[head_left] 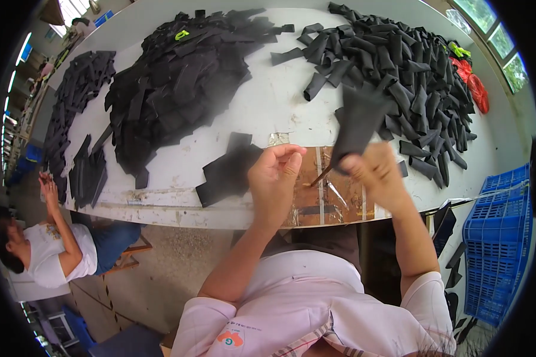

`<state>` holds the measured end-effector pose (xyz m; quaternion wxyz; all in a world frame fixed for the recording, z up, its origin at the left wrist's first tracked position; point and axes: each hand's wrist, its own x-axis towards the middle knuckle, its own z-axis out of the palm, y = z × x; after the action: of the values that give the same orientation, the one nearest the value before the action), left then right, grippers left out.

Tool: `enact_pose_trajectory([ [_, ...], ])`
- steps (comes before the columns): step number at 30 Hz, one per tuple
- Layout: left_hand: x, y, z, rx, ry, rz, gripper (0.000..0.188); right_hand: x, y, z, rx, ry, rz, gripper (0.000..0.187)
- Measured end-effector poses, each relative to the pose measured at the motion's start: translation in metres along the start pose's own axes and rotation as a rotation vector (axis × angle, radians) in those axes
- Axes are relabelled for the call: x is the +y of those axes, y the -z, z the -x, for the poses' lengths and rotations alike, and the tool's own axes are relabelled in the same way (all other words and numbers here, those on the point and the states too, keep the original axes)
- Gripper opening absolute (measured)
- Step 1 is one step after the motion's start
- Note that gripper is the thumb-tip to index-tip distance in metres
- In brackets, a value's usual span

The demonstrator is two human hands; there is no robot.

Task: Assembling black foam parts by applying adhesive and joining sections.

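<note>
A black tube of cloth-like material (358,122), blurred by motion, is raised above the table at right of centre. My right hand (378,172) is closed on its lower end, thumb at the near edge. A thin brown stick (322,175) slants beside that end; whether it touches the tube I cannot tell. My left hand (274,178) is apart from the tube, thumb and forefinger pressed together; anything between them is too small to make out. Just left of it lie several flat black pieces (223,172). Under both hands is a brown board (304,202) with clear tape.
A large heap of flat black pieces (173,89) covers the left; rolled black tubes (411,71) are piled at right. Red plastic bags (476,92) lie by the far right edge. Blue crates (497,244) stand at lower right. Another person (65,250) sits at left, hands raised.
</note>
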<state>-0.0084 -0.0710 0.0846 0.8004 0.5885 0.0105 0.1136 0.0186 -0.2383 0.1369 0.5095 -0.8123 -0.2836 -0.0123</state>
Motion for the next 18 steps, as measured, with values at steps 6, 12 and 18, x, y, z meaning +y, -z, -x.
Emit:
enact_pose_trajectory([
  [6, -0.044, 0.106, -0.001, 0.418, -0.053, -0.774, 0.019, 0.044, 0.020, -0.016, 0.595, -0.280, -0.245, 0.051],
  [12, -0.039, 0.149, -0.013, 0.106, -0.127, -1.224, 0.038, 0.081, -0.056, 0.079, 0.362, -0.527, -0.199, 0.044],
  [18, -0.055, 0.157, -0.020, -0.001, -0.090, -1.566, 0.022, 0.096, -0.079, 0.102, 0.244, -0.327, 0.175, 0.031],
])
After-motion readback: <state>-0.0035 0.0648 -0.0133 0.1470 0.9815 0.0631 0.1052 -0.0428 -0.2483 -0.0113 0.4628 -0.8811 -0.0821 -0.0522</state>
